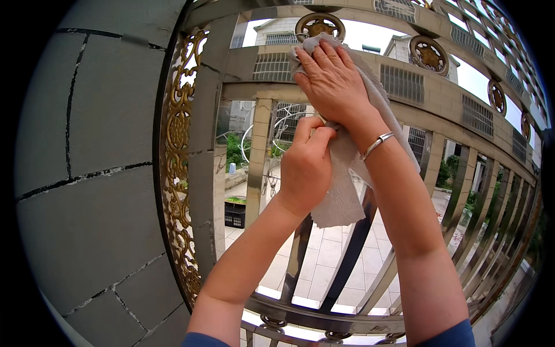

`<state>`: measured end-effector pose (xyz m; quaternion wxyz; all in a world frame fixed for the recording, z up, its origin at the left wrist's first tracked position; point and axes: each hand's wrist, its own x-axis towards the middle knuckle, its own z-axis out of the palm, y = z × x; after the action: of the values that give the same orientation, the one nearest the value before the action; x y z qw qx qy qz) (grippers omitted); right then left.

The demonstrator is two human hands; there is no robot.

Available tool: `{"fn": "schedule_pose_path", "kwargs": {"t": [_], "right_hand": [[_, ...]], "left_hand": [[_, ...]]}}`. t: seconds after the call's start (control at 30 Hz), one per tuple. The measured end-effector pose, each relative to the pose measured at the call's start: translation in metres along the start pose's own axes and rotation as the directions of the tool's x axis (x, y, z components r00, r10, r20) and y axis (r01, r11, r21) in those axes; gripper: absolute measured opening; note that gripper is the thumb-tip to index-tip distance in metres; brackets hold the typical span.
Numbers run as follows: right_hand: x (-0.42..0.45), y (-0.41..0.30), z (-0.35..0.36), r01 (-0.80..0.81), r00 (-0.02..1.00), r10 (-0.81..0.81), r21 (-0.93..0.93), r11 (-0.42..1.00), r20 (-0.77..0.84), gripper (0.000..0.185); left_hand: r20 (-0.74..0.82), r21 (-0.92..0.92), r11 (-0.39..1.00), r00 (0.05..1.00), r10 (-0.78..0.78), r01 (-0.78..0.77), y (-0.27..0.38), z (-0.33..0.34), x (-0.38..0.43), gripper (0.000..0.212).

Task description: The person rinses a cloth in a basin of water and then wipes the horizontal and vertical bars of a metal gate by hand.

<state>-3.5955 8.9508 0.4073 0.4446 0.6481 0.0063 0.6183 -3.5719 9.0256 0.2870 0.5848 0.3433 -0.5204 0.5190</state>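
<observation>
My right hand (331,82) lies spread over a grey cloth (342,186), pressing it against a wide polished metal rail of the gate (433,97), just below a round star ornament (320,27). A silver bangle (377,145) circles that wrist. Lower and to its left, my left hand (308,165) is closed, its fingertips pinching a fold of the same cloth. The cloth's lower end hangs loose in front of the upright bars. Part of the cloth is hidden under my right palm and forearm.
A grey block wall (112,112) stands at the left, beside a gold scrollwork panel (178,130). Upright metal bars (459,195) extend to the right. Behind the gate are a black crate (234,214) holding something green, pale paving (323,260), plants and houses.
</observation>
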Motion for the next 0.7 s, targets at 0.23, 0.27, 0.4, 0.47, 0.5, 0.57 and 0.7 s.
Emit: {"fn": "schedule_pose_path", "kwargs": {"t": [0.23, 0.27, 0.4, 0.47, 0.5, 0.57, 0.7], "right_hand": [[0.051, -0.07, 0.037, 0.0, 0.996, -0.012, 0.135, 0.991, 0.092, 0.049], [0.056, -0.079, 0.043, 0.0, 0.998, -0.01, 0.14, 0.99, 0.069, 0.047], [0.071, -0.115, 0.061, 0.108, 0.993, -0.115, 0.234, 0.966, 0.014, 0.04], [0.071, -0.121, 0.067, 0.12, 0.993, -0.119, 0.238, 0.964, -0.018, 0.038], [0.07, -0.119, 0.066, 0.115, 0.993, -0.11, 0.232, 0.966, -0.033, 0.037], [0.062, -0.115, 0.063, 0.058, 0.993, -0.035, 0.205, 0.977, -0.115, 0.035], [0.048, -0.078, 0.048, -0.145, 0.94, 0.167, 0.097, 0.985, -0.297, 0.033]], "left_hand": [[-0.036, -0.032, 0.982, 0.982, -0.187, 0.186, -0.044, -0.062, 0.006, 0.012], [0.057, -0.037, 0.952, 0.952, -0.302, 0.304, -0.046, -0.073, 0.002, 0.015], [0.09, -0.141, 0.883, 0.894, -0.44, 0.448, -0.054, -0.093, -0.004, 0.02], [0.107, -0.131, 0.903, 0.911, -0.397, 0.409, -0.063, -0.097, -0.009, 0.022], [0.099, -0.07, 0.927, 0.927, -0.362, 0.369, -0.064, -0.099, -0.008, 0.022], [0.089, 0.035, 0.958, 0.953, -0.288, 0.286, -0.064, -0.098, -0.007, 0.022], [0.085, -0.004, 0.983, 0.979, -0.185, 0.186, -0.051, -0.084, -0.005, 0.018]]}}
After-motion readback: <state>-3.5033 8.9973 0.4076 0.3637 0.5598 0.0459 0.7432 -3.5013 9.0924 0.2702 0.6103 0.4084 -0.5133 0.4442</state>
